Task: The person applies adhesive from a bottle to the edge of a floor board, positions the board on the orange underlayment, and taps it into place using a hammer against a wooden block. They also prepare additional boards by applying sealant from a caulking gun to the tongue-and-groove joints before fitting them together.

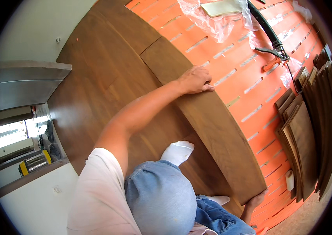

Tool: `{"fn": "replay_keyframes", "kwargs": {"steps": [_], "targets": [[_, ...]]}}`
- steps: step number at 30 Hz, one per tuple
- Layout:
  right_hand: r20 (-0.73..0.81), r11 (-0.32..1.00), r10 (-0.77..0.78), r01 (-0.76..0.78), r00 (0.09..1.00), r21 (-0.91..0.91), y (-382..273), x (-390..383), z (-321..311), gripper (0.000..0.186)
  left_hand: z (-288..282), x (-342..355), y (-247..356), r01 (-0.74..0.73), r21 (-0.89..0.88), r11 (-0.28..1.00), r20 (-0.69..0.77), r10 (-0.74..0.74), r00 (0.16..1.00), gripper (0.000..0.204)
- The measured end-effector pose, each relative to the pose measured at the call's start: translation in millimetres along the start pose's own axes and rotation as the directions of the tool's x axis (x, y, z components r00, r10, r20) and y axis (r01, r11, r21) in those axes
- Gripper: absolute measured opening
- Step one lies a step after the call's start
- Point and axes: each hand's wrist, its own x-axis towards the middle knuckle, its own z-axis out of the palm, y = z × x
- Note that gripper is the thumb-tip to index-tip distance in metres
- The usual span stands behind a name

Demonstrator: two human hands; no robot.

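Observation:
A long brown wooden floor plank (219, 137) lies along the edge of the laid floorboards (103, 66), with a dark strip showing along part of its near side. My left hand (196, 80) grips the plank's outer edge toward its far end, fingers curled over that edge. At the near end, my right hand (255, 199) holds the corner, its fingers partly hidden beneath the board. Beyond the plank spreads the slotted orange underlay (232, 78). My white-socked foot (177, 152) rests on the floorboards beside the plank.
Leaning stacks of planks (305, 145) stand at the right, with a small pale roll (290, 180) beside them. A black caulking gun (270, 39) and crumpled clear plastic (213, 25) lie on the underlay. A grey panel (24, 82) juts in at left, above a yellow-and-black device (35, 162).

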Motion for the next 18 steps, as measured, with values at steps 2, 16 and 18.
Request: {"fn": "replay_keyframes", "kwargs": {"steps": [2, 16, 18], "targets": [[-0.006, 1.0, -0.011, 0.011, 1.0, -0.014, -2, -10, 8, 0.07, 3, -2, -1, -0.002, -0.001, 1.0, -0.002, 0.002, 1.0, 0.036], [0.134, 0.903, 0.05, 0.012, 0.99, -0.43, 48, 36, 12, 0.079, 14, -24, -9, -0.087, 0.122, 0.989, -0.201, 0.11, 0.973, 0.03], [0.186, 0.799, 0.085, 0.044, 0.979, -0.599, 50, 44, 0, 0.081, 17, -22, 1, -0.108, 0.162, 0.981, -0.228, 0.144, 0.963, 0.031]]}}
